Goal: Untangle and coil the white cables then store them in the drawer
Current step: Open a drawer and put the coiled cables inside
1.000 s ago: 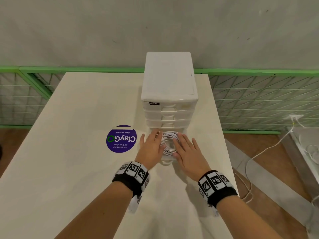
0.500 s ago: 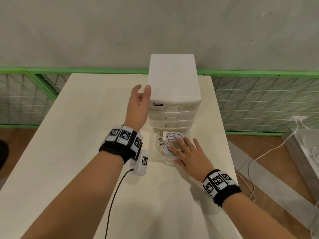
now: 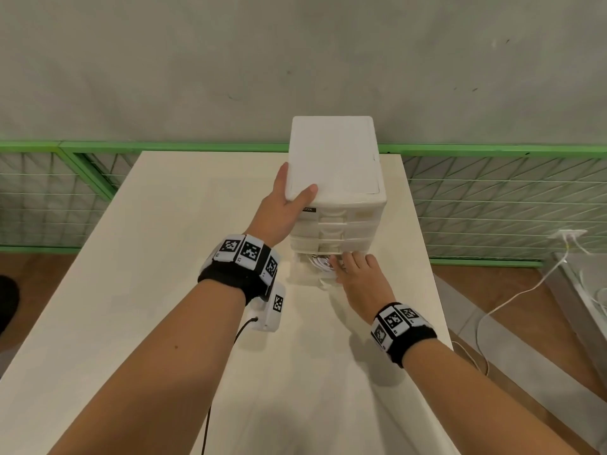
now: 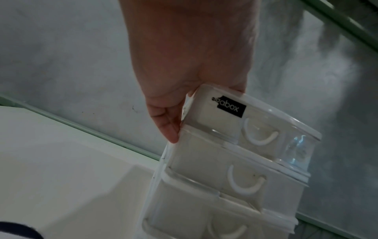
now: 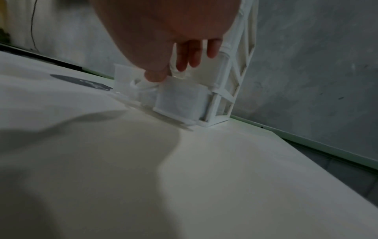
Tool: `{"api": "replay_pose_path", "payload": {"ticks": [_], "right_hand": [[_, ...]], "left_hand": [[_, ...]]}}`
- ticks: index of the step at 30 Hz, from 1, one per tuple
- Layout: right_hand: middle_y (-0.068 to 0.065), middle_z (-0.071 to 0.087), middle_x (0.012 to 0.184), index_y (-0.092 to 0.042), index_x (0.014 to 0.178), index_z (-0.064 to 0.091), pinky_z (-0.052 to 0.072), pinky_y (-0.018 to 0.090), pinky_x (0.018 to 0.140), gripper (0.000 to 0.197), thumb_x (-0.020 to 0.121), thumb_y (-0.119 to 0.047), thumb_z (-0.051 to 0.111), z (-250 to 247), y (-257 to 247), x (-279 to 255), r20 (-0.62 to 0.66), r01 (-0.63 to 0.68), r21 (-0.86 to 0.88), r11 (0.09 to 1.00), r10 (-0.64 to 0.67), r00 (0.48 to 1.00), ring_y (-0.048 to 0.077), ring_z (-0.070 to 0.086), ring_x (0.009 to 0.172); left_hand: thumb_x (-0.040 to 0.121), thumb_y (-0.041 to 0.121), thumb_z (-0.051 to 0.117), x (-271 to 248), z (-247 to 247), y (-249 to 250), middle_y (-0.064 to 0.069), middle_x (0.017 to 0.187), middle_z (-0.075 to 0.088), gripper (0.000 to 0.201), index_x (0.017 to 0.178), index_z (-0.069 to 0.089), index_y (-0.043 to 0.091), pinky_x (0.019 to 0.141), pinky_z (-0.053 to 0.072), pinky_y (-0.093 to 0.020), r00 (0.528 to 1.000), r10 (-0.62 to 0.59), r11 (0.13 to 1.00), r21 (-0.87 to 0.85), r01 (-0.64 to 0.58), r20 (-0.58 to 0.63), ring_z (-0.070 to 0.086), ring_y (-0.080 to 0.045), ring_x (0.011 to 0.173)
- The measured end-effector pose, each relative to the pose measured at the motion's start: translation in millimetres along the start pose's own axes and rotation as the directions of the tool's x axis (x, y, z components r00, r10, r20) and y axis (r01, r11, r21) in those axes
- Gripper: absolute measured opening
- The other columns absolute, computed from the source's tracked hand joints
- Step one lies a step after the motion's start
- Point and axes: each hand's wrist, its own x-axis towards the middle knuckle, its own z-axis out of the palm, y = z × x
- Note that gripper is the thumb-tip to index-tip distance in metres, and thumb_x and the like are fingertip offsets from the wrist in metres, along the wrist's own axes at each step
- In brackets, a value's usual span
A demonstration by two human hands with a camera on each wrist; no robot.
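Note:
The white plastic drawer unit (image 3: 335,159) stands at the table's far middle. My left hand (image 3: 285,197) grips its top front-left corner, thumb on the lid and fingers down the side (image 4: 169,126). The bottom drawer (image 3: 307,274) sticks out a short way, and the coiled white cables (image 3: 320,261) lie inside it. My right hand (image 3: 349,264) reaches over the drawer's front with straight fingers on the coil. In the right wrist view those fingers (image 5: 189,55) point down into the drawer (image 5: 180,100). The upper drawers (image 4: 241,177) are closed.
The cream table (image 3: 157,307) reaches to a green wire fence (image 3: 492,178) and a grey wall. A white wrist camera with a black lead (image 3: 274,307) hangs under my left wrist. A dark round sticker (image 5: 81,81) lies left of the unit. White cables (image 3: 512,298) trail over the floor at right.
My left hand rose from the drawer and took hold of the unit's top corner. The bottom drawer slid partway in, with my right hand still on the coil.

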Motion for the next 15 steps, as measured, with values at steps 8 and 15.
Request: {"api": "replay_pose_path", "payload": {"ticks": [8,15], "right_hand": [[0.005,0.061,0.063,-0.008,0.071,0.068,0.045,0.025,0.048,0.022,0.055,0.005,0.063,5.5,2.1,17.2,-0.055,-0.028,0.063,0.998,0.032,0.998,0.024,0.057,0.052],[0.007,0.063,0.067,-0.005,0.084,0.069,0.049,0.026,0.048,0.036,0.049,0.001,0.078,8.9,-7.8,16.7,0.005,-0.044,0.083,0.996,0.043,0.999,0.021,0.060,0.049]], "left_hand": [[0.089,0.056,0.050,1.1,0.2,-1.7,0.003,0.146,0.044,0.079,0.151,0.009,0.031,0.104,0.035,-0.030,1.000,-0.009,1.000,0.029,0.009,-0.010,0.043,-0.019,0.130],[0.088,0.058,0.050,-0.4,0.0,-0.2,0.004,0.141,0.048,0.079,0.151,0.009,0.033,0.104,0.042,-0.042,1.000,-0.009,0.999,0.039,0.009,-0.009,0.048,-0.020,0.124]]}}
